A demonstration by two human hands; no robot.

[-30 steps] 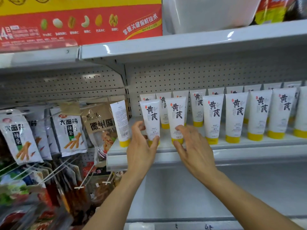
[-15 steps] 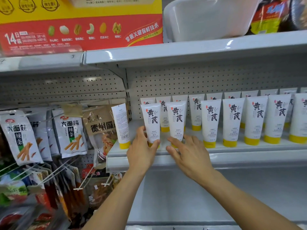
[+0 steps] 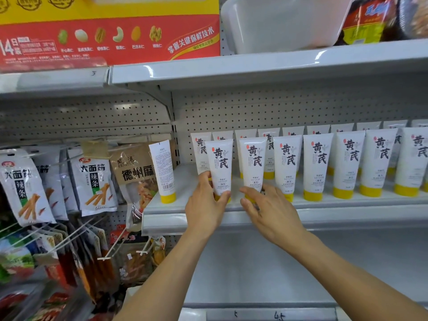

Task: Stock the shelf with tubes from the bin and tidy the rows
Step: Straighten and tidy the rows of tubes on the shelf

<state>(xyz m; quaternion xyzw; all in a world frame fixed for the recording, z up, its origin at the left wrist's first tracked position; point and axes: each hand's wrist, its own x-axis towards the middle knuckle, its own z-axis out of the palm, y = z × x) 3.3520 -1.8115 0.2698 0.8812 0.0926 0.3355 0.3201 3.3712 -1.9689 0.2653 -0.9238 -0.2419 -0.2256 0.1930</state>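
White tubes with yellow caps stand cap-down in two rows on the grey shelf [image 3: 347, 205]. My left hand [image 3: 205, 207] grips the base of the leftmost front-row tube [image 3: 219, 162], thumb and fingers around its cap end. My right hand [image 3: 268, 208] holds the foot of the second front tube [image 3: 253, 162], fingers curled at its cap. One tube [image 3: 163, 170] stands apart at the shelf's left end, turned back side out and leaning slightly. The bin is not in view.
Snack bags [image 3: 92, 181] hang on pegs to the left of the shelf. A red and yellow box [image 3: 111, 31] and a white tub [image 3: 284, 22] sit on the upper shelf [image 3: 254, 66]. A bare lower shelf [image 3: 254, 269] lies beneath my arms.
Both hands slid slightly lower on their tubes, toward the caps, and the two front tubes stand a little straighter. The camera tilted up a bit.
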